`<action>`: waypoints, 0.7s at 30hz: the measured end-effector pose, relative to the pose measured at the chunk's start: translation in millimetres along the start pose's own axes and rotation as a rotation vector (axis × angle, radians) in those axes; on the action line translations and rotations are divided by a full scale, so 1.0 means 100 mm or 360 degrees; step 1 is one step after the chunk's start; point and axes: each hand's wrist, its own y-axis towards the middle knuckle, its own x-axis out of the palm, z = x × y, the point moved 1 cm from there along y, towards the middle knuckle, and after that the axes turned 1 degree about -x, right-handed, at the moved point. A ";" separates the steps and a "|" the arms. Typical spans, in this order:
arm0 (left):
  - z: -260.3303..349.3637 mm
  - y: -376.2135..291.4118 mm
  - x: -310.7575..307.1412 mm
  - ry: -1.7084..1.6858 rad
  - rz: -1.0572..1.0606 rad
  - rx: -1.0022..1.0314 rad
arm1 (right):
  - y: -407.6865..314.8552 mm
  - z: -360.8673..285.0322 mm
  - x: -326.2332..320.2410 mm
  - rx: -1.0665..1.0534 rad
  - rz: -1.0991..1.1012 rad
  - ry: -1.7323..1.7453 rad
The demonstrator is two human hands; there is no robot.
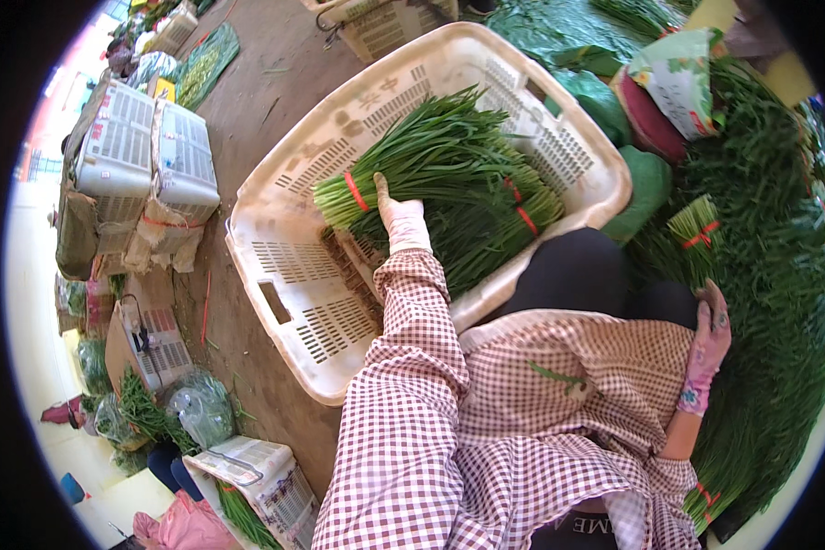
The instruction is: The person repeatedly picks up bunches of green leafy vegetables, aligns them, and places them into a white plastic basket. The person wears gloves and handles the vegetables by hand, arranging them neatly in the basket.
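Observation:
My left hand [404, 218], in a pale, soiled glove, grips a bunch of garlic chives [419, 148] near its cut ends, by a red tie. The thumb shows; the other fingers are hidden under the leaves. This bunch is inside a white plastic crate [302, 258], above other tied chives [533, 196]. My right hand [707, 347], in a pink patterned glove, is beside my knee at the edge of a large heap of chives [763, 275]. Nothing shows in it. Just beyond its fingertips lies a small red-tied bunch [698, 230].
Stacked white crates [120, 148] stand on the brown floor [275, 385] to the left. Another crate [392, 27] is ahead. Lower left are a bulging clear plastic bag [199, 405] and a crate holding greens [261, 481]. Green plastic sheeting [543, 31] and a printed bag [674, 82] lie ahead right.

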 end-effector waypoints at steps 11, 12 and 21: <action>1.05 0.58 -0.73 0.0167 0.0598 0.0458 | 0.16 0.06 -0.06 0.0324 -0.0005 -0.0193; 1.07 0.59 -0.78 0.0182 0.0676 0.0459 | 0.16 0.07 -0.08 0.0324 -0.0015 -0.0198; 1.23 0.72 -1.35 0.2000 0.0843 0.0602 | 0.17 0.43 -0.34 0.0457 -0.0040 0.0058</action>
